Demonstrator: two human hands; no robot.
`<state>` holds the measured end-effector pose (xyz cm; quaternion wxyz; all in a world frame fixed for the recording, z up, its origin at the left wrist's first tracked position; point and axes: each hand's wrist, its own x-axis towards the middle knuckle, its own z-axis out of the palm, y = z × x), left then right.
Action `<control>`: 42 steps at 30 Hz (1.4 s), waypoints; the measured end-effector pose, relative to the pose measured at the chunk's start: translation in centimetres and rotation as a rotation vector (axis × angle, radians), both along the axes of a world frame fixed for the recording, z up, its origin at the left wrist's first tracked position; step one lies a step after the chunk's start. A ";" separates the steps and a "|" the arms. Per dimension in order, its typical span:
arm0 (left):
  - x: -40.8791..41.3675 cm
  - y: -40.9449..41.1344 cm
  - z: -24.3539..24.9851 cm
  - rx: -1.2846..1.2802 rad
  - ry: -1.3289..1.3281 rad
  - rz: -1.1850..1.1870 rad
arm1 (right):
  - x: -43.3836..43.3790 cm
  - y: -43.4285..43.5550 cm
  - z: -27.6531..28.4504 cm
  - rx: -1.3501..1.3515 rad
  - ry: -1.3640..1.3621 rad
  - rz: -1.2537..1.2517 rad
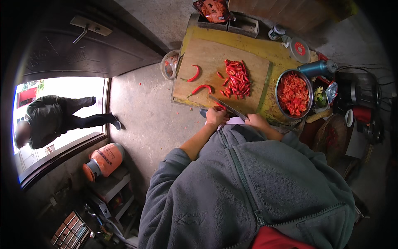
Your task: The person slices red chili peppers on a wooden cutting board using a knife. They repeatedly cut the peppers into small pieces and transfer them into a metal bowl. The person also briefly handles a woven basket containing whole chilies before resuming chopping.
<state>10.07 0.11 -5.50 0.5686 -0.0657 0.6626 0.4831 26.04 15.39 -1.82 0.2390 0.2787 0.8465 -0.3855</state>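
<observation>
My left hand (217, 115) pinches a red chilli (221, 105) at the near edge of the wooden cutting board (206, 49). In my right hand (257, 121) is the handle of a kitchen knife (229, 107). Its blade slants across the board's near edge, close to the fingers of my left hand and against or just beside that chilli; contact is hard to tell. Beyond the blade lies a heap of cut red chillies (238, 79). Two whole chillies, an upper one (196, 74) and a lower one (200, 89), rest on the board's left side.
Right of the board, a metal bowl (277, 105) holds chopped red pieces on the yellow tabletop (214, 33). A blue bottle (312, 69) and a plastic lid (300, 50) are nearby. A bucket (164, 69) stands left. Someone (46, 116) is in the doorway, near a gas cylinder (105, 158).
</observation>
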 end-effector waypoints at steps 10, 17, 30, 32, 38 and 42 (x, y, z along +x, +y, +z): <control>-0.6 0.1 0.7 0.004 -0.013 -0.031 | -0.6 -0.4 0.1 -0.018 -0.038 -0.038; -0.8 0.0 0.1 -0.015 0.046 -0.077 | -1.3 -0.3 -0.1 -0.025 -0.028 0.005; -0.6 0.5 1.3 0.031 0.093 -0.037 | -3.5 -1.0 1.1 0.166 -0.146 0.170; -0.7 0.5 1.3 0.026 0.103 -0.050 | -3.6 -1.0 0.6 0.177 -0.134 0.171; -0.7 -0.3 0.2 0.007 0.050 -0.015 | -5.3 -1.3 1.3 0.173 -0.114 0.107; -0.8 -0.2 -0.2 -0.029 0.093 -0.044 | -5.0 -1.0 0.6 0.160 -0.082 0.098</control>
